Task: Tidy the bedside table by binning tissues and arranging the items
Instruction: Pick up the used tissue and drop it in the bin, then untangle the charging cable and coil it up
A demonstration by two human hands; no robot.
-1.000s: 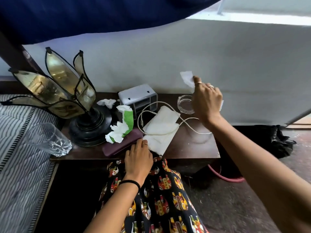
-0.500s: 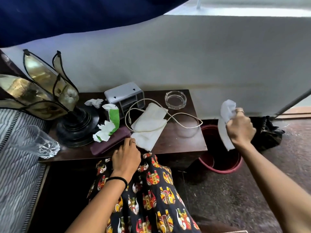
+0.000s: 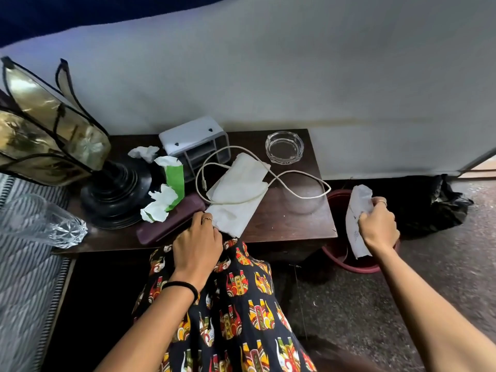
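Observation:
My right hand (image 3: 378, 226) grips a white tissue (image 3: 357, 210) and holds it over the red bin (image 3: 338, 253) on the floor, right of the dark wooden bedside table (image 3: 290, 226). My left hand (image 3: 197, 241) rests at the table's front edge, fingers touching a maroon pouch (image 3: 166, 224) and a flat white cloth (image 3: 236, 194). A crumpled white tissue (image 3: 143, 153) lies at the back by the lamp. A green-and-white tissue packet (image 3: 167, 189) leans near the lamp base. A white cable (image 3: 295, 183) loops across the cloth.
A black-based lamp (image 3: 115, 194) with a gold petal shade stands at the left. A white organiser box (image 3: 193, 138) and a glass ashtray (image 3: 284, 147) sit at the back. A drinking glass (image 3: 45, 224) lies on the striped mattress. A black bag (image 3: 434, 205) lies on the floor.
My right hand carried the tissue from above the ashtray, off the table's right side and down over the red bin. My left hand stayed at the front edge.

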